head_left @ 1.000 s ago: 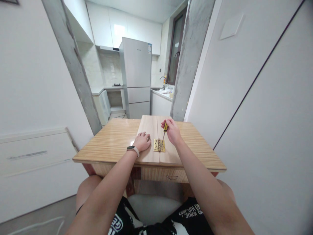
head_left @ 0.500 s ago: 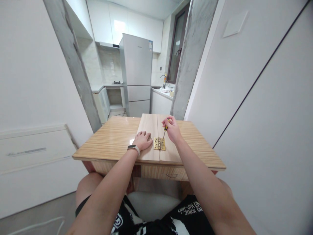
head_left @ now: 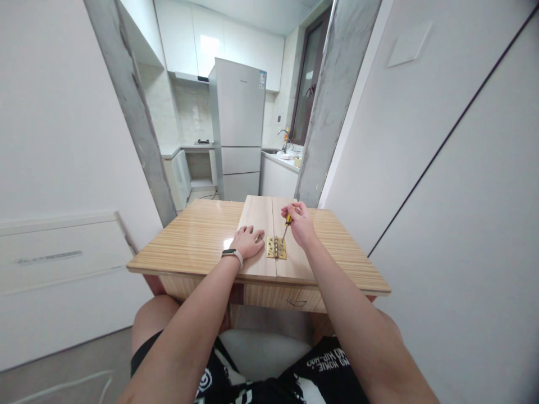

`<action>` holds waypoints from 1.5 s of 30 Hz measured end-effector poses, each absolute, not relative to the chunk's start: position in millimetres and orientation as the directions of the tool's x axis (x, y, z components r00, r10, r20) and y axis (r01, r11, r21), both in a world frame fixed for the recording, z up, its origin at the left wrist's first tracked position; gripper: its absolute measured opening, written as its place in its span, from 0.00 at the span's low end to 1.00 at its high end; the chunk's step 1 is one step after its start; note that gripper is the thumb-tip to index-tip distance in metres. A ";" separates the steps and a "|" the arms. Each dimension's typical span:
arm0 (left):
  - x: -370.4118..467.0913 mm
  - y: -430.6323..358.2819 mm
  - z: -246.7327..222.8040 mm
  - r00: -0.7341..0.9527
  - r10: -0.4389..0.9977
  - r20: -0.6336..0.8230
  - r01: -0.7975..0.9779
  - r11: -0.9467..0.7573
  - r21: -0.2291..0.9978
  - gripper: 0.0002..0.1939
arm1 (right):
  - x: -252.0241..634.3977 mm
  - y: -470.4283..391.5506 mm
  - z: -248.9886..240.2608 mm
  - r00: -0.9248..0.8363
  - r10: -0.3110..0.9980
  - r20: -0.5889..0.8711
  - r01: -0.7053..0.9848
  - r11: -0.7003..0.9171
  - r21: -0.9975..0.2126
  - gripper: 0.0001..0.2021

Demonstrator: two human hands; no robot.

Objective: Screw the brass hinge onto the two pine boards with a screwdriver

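Two pale wooden boards, a left board (head_left: 257, 210) and a right board (head_left: 295, 266), lie side by side with a narrow seam between them. A brass-coloured hinge (head_left: 276, 248) spans that seam. My right hand (head_left: 300, 221) is closed around the yellow-and-black handle of a screwdriver (head_left: 288, 220), whose shaft slants down to the hinge's right leaf. Whether the tip sits in a screw is too small to tell. My left hand (head_left: 249, 241) rests flat on the left board, fingers spread, just left of the hinge.
The boards lie on a glossy wood-grain table (head_left: 202, 230) with a drawer (head_left: 278, 297) at its front. White walls and panels stand close on both sides. Beyond the table are a silver refrigerator (head_left: 240, 106) and a sink counter (head_left: 280, 174).
The whole view has shifted slightly. My right hand has changed its grip a little on the screwdriver, its tip still at the hinge's right leaf. The left hand stays in place.
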State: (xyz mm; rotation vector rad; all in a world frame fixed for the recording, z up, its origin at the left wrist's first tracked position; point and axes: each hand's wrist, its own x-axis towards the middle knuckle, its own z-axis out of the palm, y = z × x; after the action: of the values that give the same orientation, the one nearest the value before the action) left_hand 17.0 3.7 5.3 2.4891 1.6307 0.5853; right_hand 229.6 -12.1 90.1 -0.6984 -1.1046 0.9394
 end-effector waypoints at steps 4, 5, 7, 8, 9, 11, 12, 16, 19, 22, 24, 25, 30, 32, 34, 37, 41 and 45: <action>16.9 4.5 3.8 0.351 0.900 0.259 0.861 -0.418 0.289 0.25 | 228.7 -13.0 92.5 0.159 0.882 0.444 -0.282 0.472 -0.836 0.19; 16.7 4.8 3.5 0.352 0.899 0.262 0.861 -0.421 0.287 0.25 | 228.5 -13.6 93.8 0.153 0.885 0.439 -0.292 0.465 -0.836 0.18; 16.5 5.2 3.1 0.354 0.896 0.268 0.859 -0.425 0.284 0.25 | 228.4 -14.8 96.2 0.131 0.895 0.427 -0.305 0.446 -0.841 0.16; 16.4 5.3 3.0 0.354 0.896 0.270 0.859 -0.425 0.284 0.25 | 228.5 -15.3 96.9 0.122 0.898 0.422 -0.307 0.439 -0.845 0.16; 16.3 5.3 2.9 0.353 0.896 0.270 0.860 -0.424 0.284 0.25 | 228.7 -15.6 97.2 0.118 0.901 0.418 -0.307 0.433 -0.847 0.16; 16.3 5.5 2.9 0.351 0.897 0.268 0.861 -0.422 0.282 0.25 | 229.2 -15.3 96.1 0.125 0.903 0.411 -0.305 0.429 -0.850 0.15; 16.3 5.6 2.8 0.351 0.897 0.267 0.862 -0.421 0.281 0.25 | 229.4 -14.7 95.1 0.133 0.903 0.409 -0.306 0.429 -0.850 0.14; 16.5 6.2 2.3 0.349 0.898 0.266 0.864 -0.419 0.280 0.25 | 228.6 -12.8 91.0 0.167 0.901 0.401 -0.310 0.434 -0.846 0.16; 16.5 6.4 2.0 0.349 0.899 0.264 0.863 -0.418 0.284 0.25 | 226.3 -14.1 91.8 0.172 0.898 0.404 -0.295 0.439 -0.849 0.18; 16.2 6.4 2.0 0.348 0.898 0.267 0.862 -0.419 0.286 0.25 | 224.6 -16.7 94.9 0.167 0.898 0.408 -0.286 0.440 -0.851 0.16; 15.8 6.5 2.0 0.349 0.898 0.268 0.861 -0.420 0.286 0.25 | 224.5 -17.8 96.4 0.144 0.900 0.411 -0.299 0.435 -0.849 0.13; 15.7 6.7 1.9 0.350 0.897 0.268 0.861 -0.421 0.285 0.25 | 224.7 -18.0 96.7 0.128 0.901 0.414 -0.308 0.433 -0.847 0.12; 16.2 6.3 1.9 0.353 0.896 0.268 0.861 -0.423 0.281 0.25 | 225.1 -15.2 93.3 0.139 0.899 0.416 -0.313 0.439 -0.843 0.13; 16.8 5.7 2.3 0.349 0.898 0.269 0.863 -0.420 0.280 0.25 | 224.1 -13.8 91.3 0.172 0.899 0.403 -0.317 0.437 -0.842 0.13; 17.3 5.3 2.6 0.349 0.897 0.271 0.863 -0.421 0.281 0.25 | 222.9 -13.3 89.9 0.193 0.896 0.400 -0.325 0.443 -0.835 0.16; 17.5 5.6 2.5 0.352 0.895 0.274 0.859 -0.425 0.285 0.25 | 222.2 -14.0 88.9 0.199 0.886 0.420 -0.313 0.463 -0.829 0.20; 17.0 6.8 1.0 0.352 0.892 0.283 0.859 -0.428 0.282 0.24 | 224.0 -16.5 89.6 0.182 0.880 0.439 -0.285 0.474 -0.833 0.20; 16.4 6.9 0.9 0.360 0.889 0.284 0.855 -0.436 0.281 0.25 | 225.0 -19.2 92.7 0.145 0.887 0.438 -0.302 0.461 -0.834 0.18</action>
State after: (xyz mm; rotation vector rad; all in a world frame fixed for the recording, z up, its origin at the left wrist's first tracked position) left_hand 16.4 6.9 0.9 2.5195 1.6197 0.6114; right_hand 225.0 -19.2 92.7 -0.6589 -1.1052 0.9522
